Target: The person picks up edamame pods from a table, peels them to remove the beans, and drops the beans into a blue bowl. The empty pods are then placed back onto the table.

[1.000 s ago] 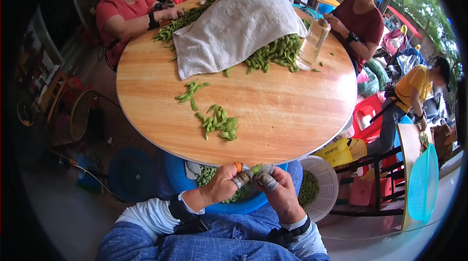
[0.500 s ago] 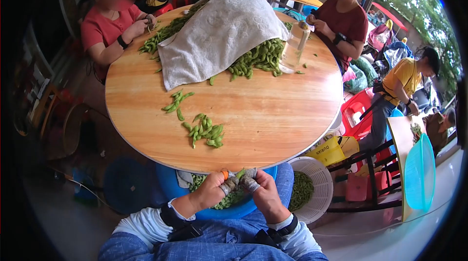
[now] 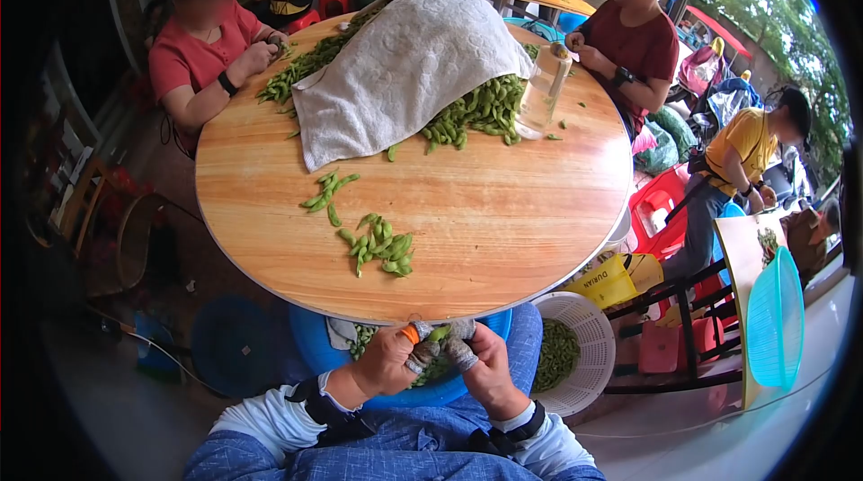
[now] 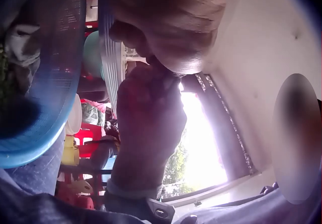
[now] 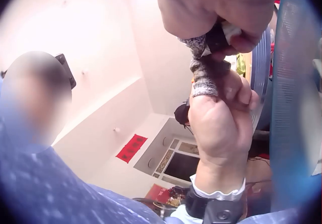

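Note:
Just past the table's near edge, both hands meet over a blue basin (image 3: pixel 304 342) holding shelled green beans (image 3: pixel 363 339). My left hand (image 3: pixel 382 366) and right hand (image 3: pixel 493 375) pinch a green soybean pod (image 3: pixel 439 334) between their thumbs and fingers. Grey knitted wraps (image 5: pixel 204 80) cover the thumbs and some fingertips, and an orange band (image 3: pixel 410 334) shows on a left finger. In both wrist views the hands face each other closely, and the pod is hidden there. A small group of pods (image 3: pixel 385 247) lies on the round wooden table (image 3: pixel 503 229) ahead.
A white towel (image 3: pixel 409 63) covers a large heap of pods (image 3: pixel 481 112), beside a clear container (image 3: pixel 543 99). A white colander (image 3: pixel 600 355) with pods stands right of the basin. People sit at the left and right of the table. A yellow bag (image 3: pixel 602 283) lies beyond the colander.
The head view has shifted, so the table sits further left and lower than at first. Both hands stay together at the pod, and the left hand has edged slightly left and down.

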{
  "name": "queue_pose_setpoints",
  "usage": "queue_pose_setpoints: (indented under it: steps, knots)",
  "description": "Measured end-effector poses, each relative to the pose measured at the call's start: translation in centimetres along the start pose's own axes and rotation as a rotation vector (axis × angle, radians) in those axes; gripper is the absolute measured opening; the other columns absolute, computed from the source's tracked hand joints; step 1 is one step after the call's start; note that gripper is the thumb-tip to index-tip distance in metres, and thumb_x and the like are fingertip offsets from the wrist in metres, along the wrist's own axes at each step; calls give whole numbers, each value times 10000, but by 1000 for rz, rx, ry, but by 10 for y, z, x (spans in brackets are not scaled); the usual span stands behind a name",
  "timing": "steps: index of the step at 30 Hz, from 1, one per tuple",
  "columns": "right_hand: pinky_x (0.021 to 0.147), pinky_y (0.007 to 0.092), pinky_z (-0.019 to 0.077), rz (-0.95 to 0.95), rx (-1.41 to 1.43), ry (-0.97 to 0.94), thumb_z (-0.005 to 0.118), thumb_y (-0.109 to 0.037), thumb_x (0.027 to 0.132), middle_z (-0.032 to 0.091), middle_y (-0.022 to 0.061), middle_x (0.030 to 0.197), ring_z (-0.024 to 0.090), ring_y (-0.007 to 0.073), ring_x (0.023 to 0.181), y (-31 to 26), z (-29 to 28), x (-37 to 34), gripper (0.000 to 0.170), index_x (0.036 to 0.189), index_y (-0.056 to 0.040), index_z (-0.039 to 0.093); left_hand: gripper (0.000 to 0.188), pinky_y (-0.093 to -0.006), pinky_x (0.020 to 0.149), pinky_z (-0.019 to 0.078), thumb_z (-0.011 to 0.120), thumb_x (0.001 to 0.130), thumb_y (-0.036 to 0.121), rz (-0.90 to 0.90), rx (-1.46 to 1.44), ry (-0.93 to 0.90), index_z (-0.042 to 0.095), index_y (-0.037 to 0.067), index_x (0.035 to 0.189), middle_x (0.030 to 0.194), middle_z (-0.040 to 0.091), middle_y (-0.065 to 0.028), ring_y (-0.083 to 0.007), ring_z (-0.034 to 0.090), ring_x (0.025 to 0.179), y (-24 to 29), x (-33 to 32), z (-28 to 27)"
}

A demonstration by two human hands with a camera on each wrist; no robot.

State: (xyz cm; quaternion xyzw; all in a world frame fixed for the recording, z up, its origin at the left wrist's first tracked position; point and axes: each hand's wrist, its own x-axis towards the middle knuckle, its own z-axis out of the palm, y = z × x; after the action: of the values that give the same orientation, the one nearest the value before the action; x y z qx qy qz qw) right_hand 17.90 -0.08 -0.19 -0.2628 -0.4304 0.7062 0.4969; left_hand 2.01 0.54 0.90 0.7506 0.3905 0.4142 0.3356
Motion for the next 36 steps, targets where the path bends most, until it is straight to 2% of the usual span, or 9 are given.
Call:
queue_pose_setpoints:
  steps: [4,10,16,19,28,29,32,33,36]
  knots:
    - [795,245,406,-40,-108,18,526,-67,819,558,53,986,511,111,895,-6,3,0,258,1053,33,487,371,-335,736,435,558,733,95,-114,87,-15,472,6,1082,963,549,-172,-312,561,836,5,-9,0]
    - [789,239,407,8,-140,-5,520,-38,809,554,59,986,510,111,888,-2,0,-4,242,1039,33,493,398,-369,663,452,593,673,65,171,273,-57,452,24,1043,838,551,-174,-364,549,774,1,-7,-11]
    - [734,228,414,-75,-246,-8,518,-29,803,552,37,903,505,100,825,-2,4,-2,188,979,35,513,190,-278,664,425,482,773,38,-49,-156,72,498,19,962,813,543,-84,-179,534,708,0,-8,-1]
    - [695,233,419,-101,-394,6,523,-7,781,548,47,849,504,105,790,2,-1,-2,155,933,26,532,169,-266,665,421,435,795,26,-241,-182,-85,503,24,949,771,532,-47,-136,504,710,1,-7,-9]
    - [578,352,414,-286,-957,-34,560,54,558,501,164,707,502,338,661,9,1,2,219,768,18,509,236,-185,453,288,389,800,41,-637,-665,-5,476,49,1019,643,438,50,-26,354,505,-8,-19,9]
    - [584,345,419,-250,-896,-6,550,64,557,511,152,706,513,325,667,7,1,2,224,773,13,520,284,-202,522,365,391,806,42,-659,-638,-114,440,44,1085,702,492,23,-55,447,585,-13,-23,5]
    - [583,345,420,-220,-889,33,553,64,563,514,146,698,514,321,662,6,-4,1,212,766,7,528,313,-232,640,416,404,816,51,-414,-386,-140,408,38,1129,792,539,-18,-85,503,723,-24,-29,14]
    - [588,300,429,-204,-927,44,561,62,628,543,127,719,544,272,665,5,-5,-1,163,779,4,540,288,-260,742,416,419,827,62,-456,-325,-187,435,30,1112,870,556,-51,-102,502,844,-27,-30,12]
    - [582,304,430,-221,-970,-5,570,60,627,536,126,708,541,275,651,7,-5,-3,160,773,4,540,256,-241,691,417,418,825,54,-384,-191,-165,478,33,1073,834,550,-34,-86,498,785,-27,-30,10]
